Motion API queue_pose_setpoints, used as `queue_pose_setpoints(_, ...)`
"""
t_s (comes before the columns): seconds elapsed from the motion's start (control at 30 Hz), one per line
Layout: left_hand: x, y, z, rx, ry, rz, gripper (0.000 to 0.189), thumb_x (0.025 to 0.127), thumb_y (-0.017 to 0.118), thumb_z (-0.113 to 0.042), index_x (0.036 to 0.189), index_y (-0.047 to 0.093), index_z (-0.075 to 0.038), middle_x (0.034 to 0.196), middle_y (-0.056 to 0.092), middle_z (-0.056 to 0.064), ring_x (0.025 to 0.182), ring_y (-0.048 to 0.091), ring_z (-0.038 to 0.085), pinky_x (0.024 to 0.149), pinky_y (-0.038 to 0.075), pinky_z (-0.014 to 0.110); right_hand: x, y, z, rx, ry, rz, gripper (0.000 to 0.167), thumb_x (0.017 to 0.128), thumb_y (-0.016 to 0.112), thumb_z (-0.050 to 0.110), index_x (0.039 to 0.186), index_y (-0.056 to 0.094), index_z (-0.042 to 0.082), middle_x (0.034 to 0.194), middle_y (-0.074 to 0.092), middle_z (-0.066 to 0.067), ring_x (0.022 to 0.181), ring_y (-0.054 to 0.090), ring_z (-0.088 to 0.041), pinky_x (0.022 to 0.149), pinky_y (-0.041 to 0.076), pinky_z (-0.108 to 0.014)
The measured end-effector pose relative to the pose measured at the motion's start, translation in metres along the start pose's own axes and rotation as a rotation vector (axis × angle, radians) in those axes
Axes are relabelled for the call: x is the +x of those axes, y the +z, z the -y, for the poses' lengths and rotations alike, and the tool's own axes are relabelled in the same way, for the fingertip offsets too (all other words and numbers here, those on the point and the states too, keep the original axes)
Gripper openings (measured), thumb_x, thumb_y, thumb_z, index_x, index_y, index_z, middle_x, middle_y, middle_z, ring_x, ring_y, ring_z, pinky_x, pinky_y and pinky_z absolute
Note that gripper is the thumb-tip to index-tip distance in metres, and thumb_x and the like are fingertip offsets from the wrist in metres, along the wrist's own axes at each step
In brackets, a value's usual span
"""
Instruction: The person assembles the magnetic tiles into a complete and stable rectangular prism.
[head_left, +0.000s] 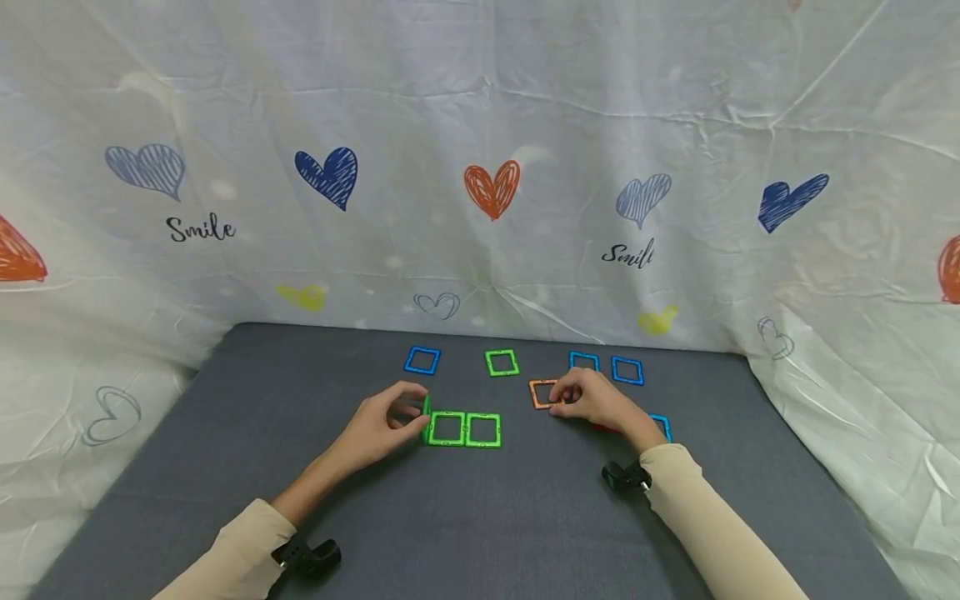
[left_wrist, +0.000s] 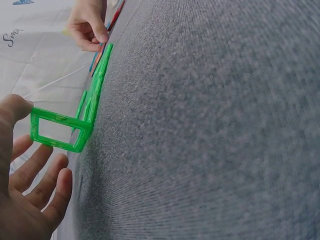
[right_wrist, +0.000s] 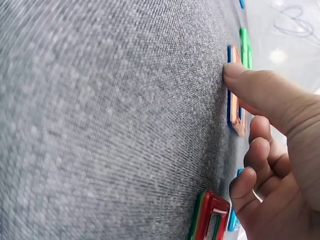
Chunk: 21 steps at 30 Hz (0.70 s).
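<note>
My left hand [head_left: 378, 429] pinches an upright green square magnetic tile [left_wrist: 55, 117] between thumb and fingers. The upright tile's lower edge meets the left end of two flat green tiles [head_left: 467, 430] lying edge to edge. Over to the right, my right hand [head_left: 592, 400] pinches an orange square tile [head_left: 535, 395] lying on the cloth, with the thumb [right_wrist: 250, 80] on its near edge in the right wrist view. The index fingertip is mostly hidden there. A red tile [right_wrist: 204, 215] lies near that hand, largely covered by it in the head view.
Toward the back of the grey table [head_left: 480, 525] lie a blue tile [head_left: 422, 349], a green tile [head_left: 502, 373] and two more blue tiles, one [head_left: 627, 382] at the right. Another blue tile [head_left: 666, 427] sits beside my right wrist. A printed white curtain [head_left: 420, 250] hangs behind.
</note>
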<state>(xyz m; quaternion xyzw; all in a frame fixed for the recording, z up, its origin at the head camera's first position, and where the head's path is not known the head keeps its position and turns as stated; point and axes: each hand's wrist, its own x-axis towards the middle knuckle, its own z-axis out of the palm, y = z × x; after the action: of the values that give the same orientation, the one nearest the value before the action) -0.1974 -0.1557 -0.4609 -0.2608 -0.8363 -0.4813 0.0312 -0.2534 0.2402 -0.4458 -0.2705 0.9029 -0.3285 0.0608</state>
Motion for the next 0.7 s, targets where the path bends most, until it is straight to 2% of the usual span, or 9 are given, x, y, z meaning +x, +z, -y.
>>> queue_pose_setpoints(0.17, -0.0006, 0.0000, -0.0002, -0.006, -0.004, 0.004, 0.041, 0.095, 0.075, -0.012, 0.132, 0.060, -0.003, 0.128, 0.063, 0.012, 0.103, 0.069, 0.025, 0.075, 0.057, 0.033, -0.0001, 0.0015, 0.0013, 0.018, 0.009, 0.003, 0.005, 0.089, 0.081, 0.012, 0.089, 0.078, 0.009, 0.086, 0.060, 0.003, 0.076, 0.051, -0.017, 0.065, 0.044, -0.029)
queue_pose_setpoints(0.37, -0.0006, 0.0008, 0.0005, -0.004, 0.006, 0.007, 0.043, 0.095, 0.075, -0.012, 0.134, 0.059, -0.002, 0.129, 0.063, 0.013, 0.102, 0.069, 0.024, 0.075, 0.057, 0.033, -0.0015, 0.0014, 0.0014, -0.005, -0.011, -0.005, 0.005, 0.090, 0.081, 0.014, 0.090, 0.078, 0.009, 0.084, 0.059, 0.005, 0.073, 0.050, -0.015, 0.063, 0.043, -0.028)
queue_pose_setpoints(0.7, 0.0001, 0.0015, 0.0016, -0.015, 0.010, 0.003, 0.043, 0.096, 0.075, -0.012, 0.135, 0.060, -0.002, 0.129, 0.064, 0.013, 0.101, 0.069, 0.023, 0.077, 0.057, 0.033, -0.0081, -0.0041, 0.0020, 0.012, -0.089, 0.001, 0.006, 0.092, 0.079, 0.015, 0.092, 0.077, 0.010, 0.086, 0.059, 0.007, 0.074, 0.051, -0.012, 0.065, 0.045, -0.028)
